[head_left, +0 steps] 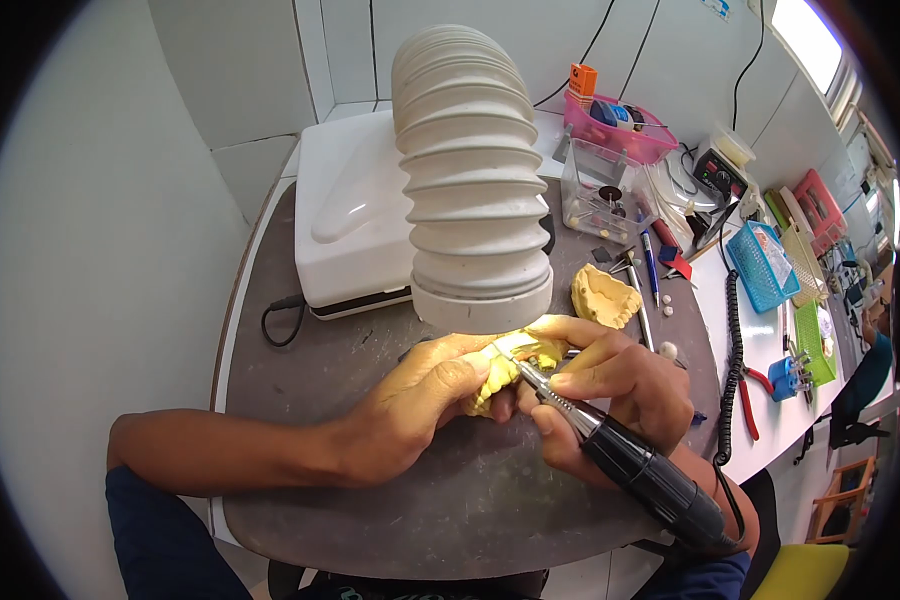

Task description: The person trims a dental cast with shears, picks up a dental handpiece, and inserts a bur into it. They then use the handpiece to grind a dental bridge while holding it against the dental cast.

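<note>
My left hand is closed around a yellowish dental cast, thumb on top, under bright light just below the mouth of a ribbed white suction hose. In my right hand is a black and silver rotary handpiece, held like a pen. Its thin tip is at the cast, though whether it touches is too small to tell. My right fingertips reach over to the far side of the cast. Another plaster cast lies on the grey mat beyond my right hand.
A white machine housing stands behind the hose. At the back right are a clear tray of small tools and a pink basket. A coiled cord, red pliers and a blue basket are on the right.
</note>
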### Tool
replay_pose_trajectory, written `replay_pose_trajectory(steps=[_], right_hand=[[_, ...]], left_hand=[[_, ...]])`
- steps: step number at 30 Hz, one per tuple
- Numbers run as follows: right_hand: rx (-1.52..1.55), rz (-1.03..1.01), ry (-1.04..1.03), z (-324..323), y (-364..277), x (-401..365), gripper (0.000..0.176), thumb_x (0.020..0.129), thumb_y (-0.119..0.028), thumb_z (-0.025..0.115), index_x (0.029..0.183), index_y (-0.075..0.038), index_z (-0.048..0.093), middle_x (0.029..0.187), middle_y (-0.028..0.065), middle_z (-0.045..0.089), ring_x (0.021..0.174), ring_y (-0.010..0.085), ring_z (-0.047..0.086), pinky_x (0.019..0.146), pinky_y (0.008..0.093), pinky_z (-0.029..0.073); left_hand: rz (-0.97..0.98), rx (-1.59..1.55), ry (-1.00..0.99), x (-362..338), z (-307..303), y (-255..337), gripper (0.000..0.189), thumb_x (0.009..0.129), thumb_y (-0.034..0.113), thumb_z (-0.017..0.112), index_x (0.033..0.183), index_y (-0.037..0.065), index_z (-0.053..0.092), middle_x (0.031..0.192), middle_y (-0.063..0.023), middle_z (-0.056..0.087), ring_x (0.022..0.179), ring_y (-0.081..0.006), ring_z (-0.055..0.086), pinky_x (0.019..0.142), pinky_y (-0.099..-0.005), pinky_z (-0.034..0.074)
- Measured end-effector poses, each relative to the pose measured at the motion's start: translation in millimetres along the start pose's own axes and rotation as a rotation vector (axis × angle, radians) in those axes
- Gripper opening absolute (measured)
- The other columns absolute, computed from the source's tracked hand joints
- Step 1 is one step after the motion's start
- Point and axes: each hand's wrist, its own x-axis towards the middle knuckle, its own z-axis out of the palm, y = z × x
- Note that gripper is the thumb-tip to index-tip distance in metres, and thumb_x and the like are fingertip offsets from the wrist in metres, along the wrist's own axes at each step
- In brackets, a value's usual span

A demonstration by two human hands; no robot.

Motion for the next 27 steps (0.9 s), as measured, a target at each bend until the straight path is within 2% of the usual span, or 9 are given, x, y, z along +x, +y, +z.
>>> replay_pose_trajectory(steps=[4, 6, 11, 13, 20, 21, 22, 27], right_hand=[[-0.018, 0.052, 0.013, 0, 1, -2, 0.023, 0.066, -0.002, 0.081, 0.080, -0.001, 0.063, 0.074, 0.0137, 0.068, 0.086, 0.0334, 0.074, 0.072, 0.0356, 0.059], [-0.038, -0.022, -0.035, -1, -2, 3, 0.023, 0.067, -0.003, 0.081, 0.082, -0.001, 0.063, 0.075, 0.0131, 0.068, 0.086, 0.0336, 0.074, 0.072, 0.0354, 0.059], [0.002, -0.005, -0.032, -1, 3, 0, 0.025, 0.067, -0.004, 0.083, 0.083, -0.001, 0.063, 0.076, 0.0130, 0.068, 0.086, 0.0334, 0.074, 0.071, 0.0353, 0.059], [0.018, -0.013, -0.054, -2, 2, 1, 0.026, 0.067, -0.004, 0.083, 0.083, -0.001, 0.063, 0.076, 0.0129, 0.068, 0.086, 0.0332, 0.074, 0.071, 0.0353, 0.059], [-0.013, 0.023, -0.018, -3, 1, 0, 0.026, 0.067, -0.003, 0.082, 0.083, 0.000, 0.061, 0.074, 0.0138, 0.067, 0.084, 0.0319, 0.074, 0.071, 0.0353, 0.060], [-0.041, 0.039, 0.014, -4, 0, 0, 0.026, 0.068, -0.003, 0.081, 0.084, 0.001, 0.061, 0.074, 0.0141, 0.067, 0.080, 0.0306, 0.074, 0.073, 0.0366, 0.060], [-0.041, 0.039, 0.013, -4, 1, 0, 0.026, 0.068, -0.003, 0.081, 0.084, 0.001, 0.061, 0.074, 0.0141, 0.067, 0.080, 0.0306, 0.074, 0.073, 0.0366, 0.060], [0.026, -0.026, -0.017, -4, 4, 0, 0.024, 0.071, -0.002, 0.078, 0.084, 0.003, 0.058, 0.071, 0.0137, 0.065, 0.066, 0.0243, 0.071, 0.082, 0.0461, 0.060]], left_hand=[[-0.024, -0.033, 0.001, -1, 1, 4, 0.040, 0.102, 0.028, 0.036, 0.121, -0.004, 0.054, 0.102, -0.0047, 0.058, 0.091, -0.0089, 0.051, 0.085, -0.0242, 0.042], [-0.026, -0.044, 0.010, 0, 4, 4, 0.041, 0.102, 0.027, 0.036, 0.122, -0.004, 0.053, 0.101, -0.0045, 0.058, 0.091, -0.0091, 0.051, 0.085, -0.0244, 0.042], [-0.027, -0.009, 0.024, -1, -1, 1, 0.042, 0.101, 0.025, 0.035, 0.126, -0.005, 0.050, 0.100, -0.0047, 0.057, 0.090, -0.0098, 0.051, 0.086, -0.0252, 0.043], [-0.032, -0.013, -0.043, -1, -6, -2, 0.056, 0.101, 0.027, 0.040, 0.148, -0.003, 0.030, 0.125, -0.0073, 0.054, 0.102, -0.0128, 0.052, 0.096, -0.0301, 0.042], [-0.028, 0.047, -0.090, 0, -7, 2, 0.059, 0.101, 0.031, 0.040, 0.147, -0.003, 0.031, 0.120, -0.0055, 0.054, 0.097, -0.0109, 0.051, 0.094, -0.0287, 0.042], [0.000, 0.061, -0.060, 0, -4, 3, 0.044, 0.101, 0.030, 0.038, 0.131, -0.003, 0.043, 0.110, -0.0053, 0.057, 0.094, -0.0110, 0.051, 0.089, -0.0272, 0.042], [0.029, 0.075, -0.029, 1, -2, 4, 0.039, 0.102, 0.028, 0.035, 0.114, -0.003, 0.056, 0.100, -0.0051, 0.060, 0.090, -0.0111, 0.052, 0.085, -0.0257, 0.041], [0.020, 0.029, 0.004, 3, 1, 0, 0.041, 0.104, 0.033, 0.036, 0.111, -0.001, 0.057, 0.098, -0.0041, 0.059, 0.090, -0.0107, 0.051, 0.083, -0.0255, 0.041]])
